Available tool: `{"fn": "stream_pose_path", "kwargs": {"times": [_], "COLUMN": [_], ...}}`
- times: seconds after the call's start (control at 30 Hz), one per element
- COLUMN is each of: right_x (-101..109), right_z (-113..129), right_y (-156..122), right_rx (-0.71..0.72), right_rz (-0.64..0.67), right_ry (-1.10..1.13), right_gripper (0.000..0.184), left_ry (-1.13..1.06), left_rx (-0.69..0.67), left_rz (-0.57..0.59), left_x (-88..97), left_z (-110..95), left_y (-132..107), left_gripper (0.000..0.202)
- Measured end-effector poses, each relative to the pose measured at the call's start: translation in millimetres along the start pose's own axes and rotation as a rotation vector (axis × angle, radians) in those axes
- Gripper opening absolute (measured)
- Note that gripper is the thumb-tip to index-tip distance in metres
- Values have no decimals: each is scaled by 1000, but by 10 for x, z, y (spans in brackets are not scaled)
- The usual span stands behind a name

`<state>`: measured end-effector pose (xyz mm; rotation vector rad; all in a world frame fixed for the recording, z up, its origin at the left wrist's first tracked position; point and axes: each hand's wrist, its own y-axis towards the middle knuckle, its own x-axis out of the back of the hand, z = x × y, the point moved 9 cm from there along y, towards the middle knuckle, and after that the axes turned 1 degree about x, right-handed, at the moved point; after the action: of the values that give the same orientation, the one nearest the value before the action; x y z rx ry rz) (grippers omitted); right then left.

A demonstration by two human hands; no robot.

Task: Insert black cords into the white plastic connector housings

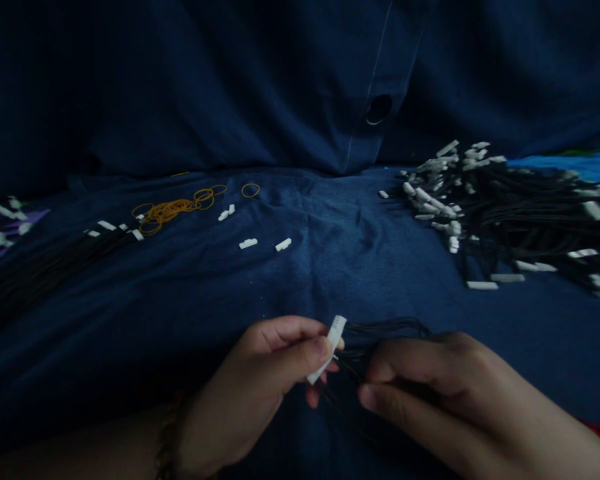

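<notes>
Between the thumb and fingers of my left hand [275,373] is a white plug connector [336,331], held at a slant with a row of small slots showing at its upper end. Thin black wires [385,327] run from the connector toward the right. My right hand [430,387] is closed, thumb against forefinger, pinching a black wire just right of the connector. Part of that wire is hidden by the fingers, and the area below the hands is dark.
A large heap of black wires with white connectors [435,200] lies at the right. Orange rubber bands [175,210] are piled at left centre, near a bundle of black wires [55,260]. Several loose white connectors [249,244] rest on the blue cloth [350,267]. Purple wires [35,219] show at far left.
</notes>
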<state>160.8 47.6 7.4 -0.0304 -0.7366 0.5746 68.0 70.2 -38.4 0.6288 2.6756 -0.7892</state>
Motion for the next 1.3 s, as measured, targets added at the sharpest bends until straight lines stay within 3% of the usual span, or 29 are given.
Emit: {"fn": "stream_pose_path", "kwargs": {"times": [0.2, 0.33, 0.47, 0.6, 0.93, 1.13, 1.27, 1.3], "right_x": [-18, 45, 94, 143, 63, 153, 337, 361], "right_z": [-70, -38, 101, 155, 203, 179, 435, 489], "right_y": [2, -6, 7, 35, 32, -9, -202, -249], "right_rx": [-59, -47, 62, 106, 173, 113, 304, 344], "right_rz": [14, -102, -187, -253, -273, -268, -493, -548], "right_ry": [-16, -115, -134, -109, -81, -249, -502, -561], "right_gripper": [24, 19, 17, 17, 18, 20, 13, 24], "left_ry": [116, 204, 279, 264, 288, 180, 246, 255], "left_rx": [-32, -77, -112, -116, -146, -130, -142, -139], "left_rz": [-9, -84, -118, -126, -74, -93, -75, -71], "left_x": [7, 53, 54, 47, 0, 46, 2, -11], "left_z": [3, -38, -85, -90, -95, -75, -114, -116], "left_y": [10, 5, -13, -19, -30, 1, -24, -30], "left_gripper": [11, 12, 14, 16, 16, 17, 13, 11]}}
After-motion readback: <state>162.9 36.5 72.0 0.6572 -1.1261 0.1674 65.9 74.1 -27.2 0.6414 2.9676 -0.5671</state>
